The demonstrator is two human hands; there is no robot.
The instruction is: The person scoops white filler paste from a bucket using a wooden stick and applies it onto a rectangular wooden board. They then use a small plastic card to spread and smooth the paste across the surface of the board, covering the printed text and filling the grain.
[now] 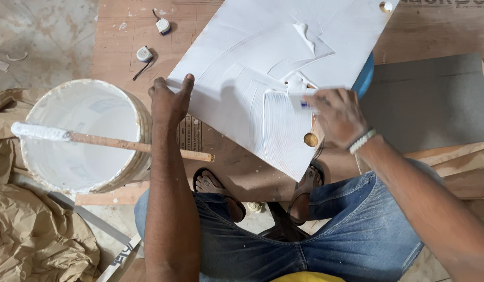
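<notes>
A flat white board (263, 68) is seen lying tilted across a blue support (365, 78), over a plywood floor (122, 47). Its upper face is coated with wet white paste, ridged in fine parallel lines near the lower corner and in broad swept arcs toward the middle.

The left hand (168, 102) is pressed on the board's left edge, fingers closed together and thumb raised, steadying it; nothing is held. The right hand (338, 116) is curled around a small white spreader (303, 99), blurred, at the board's right edge.

Handling judgement: the board appears stiff and fairly light, but the coated face is likely slick and easily marred. Hold is best taken at bare edges or from the underside, not on the paste.

Left of the board stands a white plastic bucket (85, 133), round, paste-smeared inside, with a wooden stick (137, 145) laid across its rim, one end caked white. Beyond the board's left corner lie two small tape measures (144, 54). Crumpled brown paper (27, 230) is noted below the bucket.
</notes>
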